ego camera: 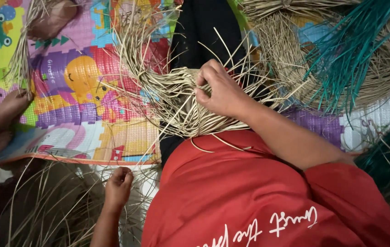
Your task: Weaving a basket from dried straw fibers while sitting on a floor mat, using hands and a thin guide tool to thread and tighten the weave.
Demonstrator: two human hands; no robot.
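My right hand (222, 91) pinches pale straw strands at the edge of a half-woven straw piece (176, 98) that lies over my lap and a dark cloth (206, 27). Loose strand ends fan out around the fingers. My left hand (118, 185) is low at the left, beside my red shirt (249, 192). Its fingers are curled shut around a few thin straw strands that run down into a loose heap of straw (53, 206).
Another person's hand (5, 110) at the left edge holds a straw bundle (21, 55) over a colourful play mat (80, 96). A coiled pale straw ring (291, 59) and teal strands (350, 50) lie at the upper right.
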